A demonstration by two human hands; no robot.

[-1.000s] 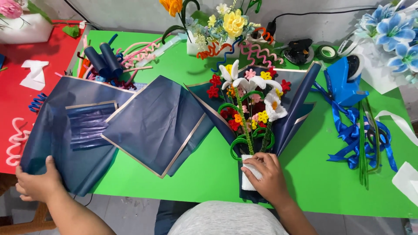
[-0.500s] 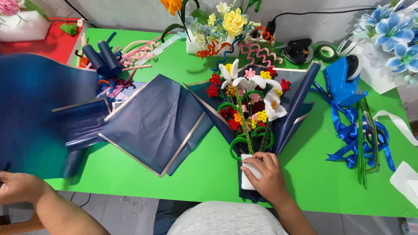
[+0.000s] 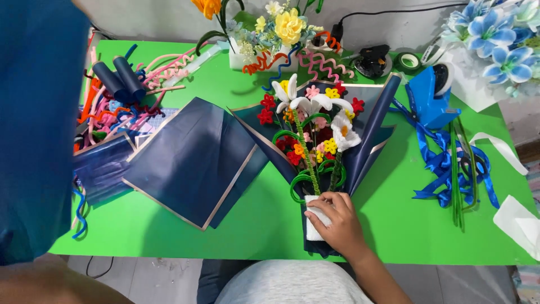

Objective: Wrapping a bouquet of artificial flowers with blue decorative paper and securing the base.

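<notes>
A bouquet [image 3: 315,141] lies on the green surface [image 3: 394,225], long axis running away from the person. The right hand [image 3: 336,225] presses its white-wrapped stems [image 3: 313,217], fingers together. A raised navy sheet [image 3: 39,124] hides the left hand's fingers; their state cannot be told.

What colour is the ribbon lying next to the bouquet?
The ribbon is shiny blue, seen in the head view, the only one.

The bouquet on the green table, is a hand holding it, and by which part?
Yes. The right hand has its grip on the bouquet at the white-wrapped stem base. The left hand is not visible.
</notes>
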